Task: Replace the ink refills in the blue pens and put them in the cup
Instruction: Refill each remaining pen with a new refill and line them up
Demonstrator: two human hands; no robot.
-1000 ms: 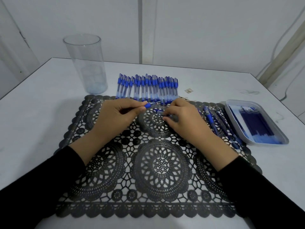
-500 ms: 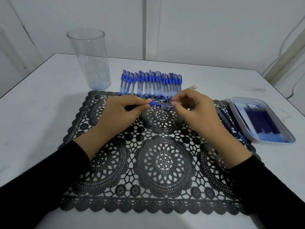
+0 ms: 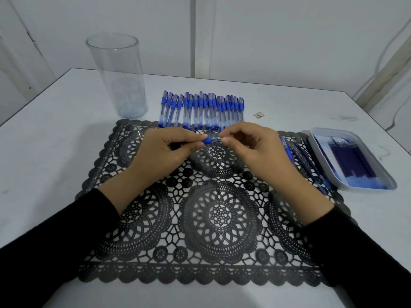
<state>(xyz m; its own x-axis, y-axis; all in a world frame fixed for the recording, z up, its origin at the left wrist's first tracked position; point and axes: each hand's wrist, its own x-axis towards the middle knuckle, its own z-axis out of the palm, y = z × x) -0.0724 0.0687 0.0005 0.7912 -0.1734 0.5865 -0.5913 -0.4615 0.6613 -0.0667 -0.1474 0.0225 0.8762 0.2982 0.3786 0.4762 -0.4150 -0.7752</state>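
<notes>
— Since the table (image 3: pixel 55 141) is the biggest thing here, what lies on it?
— A black lace mat (image 3: pixel 211 218), spread over the white top on the person's side.
— Where is the cup (image 3: pixel 116 76)?
— It stands upright on the table, tall and clear, near the mat's far left corner.
— And on the right?
— A pale tray (image 3: pixel 390 185) sits just beside the mat's right edge, with dark blue refills (image 3: pixel 349 161) lying side by side in it.
— The pens?
— A row of pens (image 3: pixel 200 110) with blue caps lies on the table along the mat's far edge, between cup and tray. A few loose pens (image 3: pixel 287 150) lie on the mat's right side, near the tray.
— What are the hands doing?
— Both hold one pen (image 3: pixel 211 140) above the far part of the mat. The left hand (image 3: pixel 160 152) pinches its blue end, fingers curled. The right hand (image 3: pixel 255 150) pinches the clear end between thumb and forefinger. The pen lies level between them, just in front of the row.
— Anything smaller?
— A little scrap (image 3: pixel 259 115) on the table, right of the row.
</notes>
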